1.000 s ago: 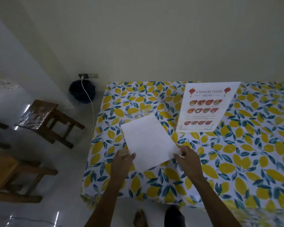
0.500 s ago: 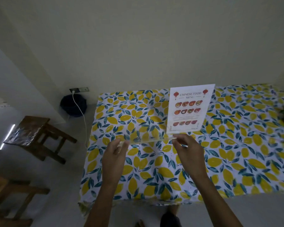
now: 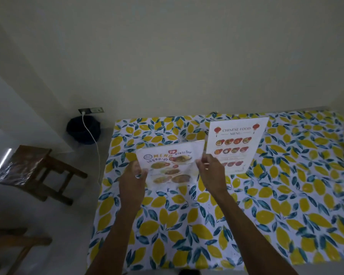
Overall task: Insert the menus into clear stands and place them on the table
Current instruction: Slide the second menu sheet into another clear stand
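A Thai food menu in a clear stand [image 3: 172, 163] is held tilted up over the lemon-print tablecloth [image 3: 266, 215], its printed side facing me. My left hand [image 3: 133, 179] grips its left edge and my right hand [image 3: 212, 169] grips its right edge. Just to the right stands a Chinese food menu [image 3: 235, 143] in its own clear stand, upright on the table behind my right hand.
A wooden stool [image 3: 34, 171] stands on the floor to the left of the table. A dark bin [image 3: 81, 130] and a white cable [image 3: 91, 135] from a wall socket sit in the corner. Another wooden piece [image 3: 12, 245] shows at the bottom left.
The stand with the menu lay face down on the table, was lifted edge-on, and is now turned with its printed side toward me. The camera view has tilted up.
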{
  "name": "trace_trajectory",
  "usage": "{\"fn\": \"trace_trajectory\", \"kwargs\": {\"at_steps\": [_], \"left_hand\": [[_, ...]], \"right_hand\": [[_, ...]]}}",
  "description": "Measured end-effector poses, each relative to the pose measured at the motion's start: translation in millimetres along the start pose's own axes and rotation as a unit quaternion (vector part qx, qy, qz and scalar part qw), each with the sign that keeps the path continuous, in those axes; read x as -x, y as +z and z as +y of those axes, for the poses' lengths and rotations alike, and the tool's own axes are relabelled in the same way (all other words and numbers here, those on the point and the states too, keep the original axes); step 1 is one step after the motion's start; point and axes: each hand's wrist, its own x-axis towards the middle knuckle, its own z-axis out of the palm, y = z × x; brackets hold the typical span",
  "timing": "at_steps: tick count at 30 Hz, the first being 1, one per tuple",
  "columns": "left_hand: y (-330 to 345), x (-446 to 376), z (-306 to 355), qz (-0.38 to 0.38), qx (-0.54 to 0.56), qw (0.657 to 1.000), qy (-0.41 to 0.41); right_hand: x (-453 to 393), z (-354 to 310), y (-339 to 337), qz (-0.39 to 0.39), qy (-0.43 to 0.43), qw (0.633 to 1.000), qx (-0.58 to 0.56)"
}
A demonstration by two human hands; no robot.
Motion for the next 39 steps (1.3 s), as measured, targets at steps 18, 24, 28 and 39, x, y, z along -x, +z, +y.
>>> {"fn": "trace_trajectory", "kwargs": {"at_steps": [18, 24, 28, 39], "left_hand": [[59.2, -43.3, -37.2, -0.061, -0.032, 0.994, -0.085], [59.2, -45.1, -33.5, -0.056, -0.036, 0.994, -0.084], [58.7, -42.8, -36.6, -0.055, -0.045, 0.995, -0.072], [63.4, -36.5, -37.6, -0.043, -0.044, 0.995, -0.072]], "right_hand": [[-22.4, 88.8, 71.4, -0.055, 0.013, 0.998, 0.019], [-23.9, 90.4, 74.4, -0.041, 0.003, 0.999, 0.026], [-21.6, 93.1, 76.8, -0.037, 0.006, 0.999, 0.019], [-21.6, 91.5, 77.7, -0.034, 0.007, 0.999, 0.035]]}}
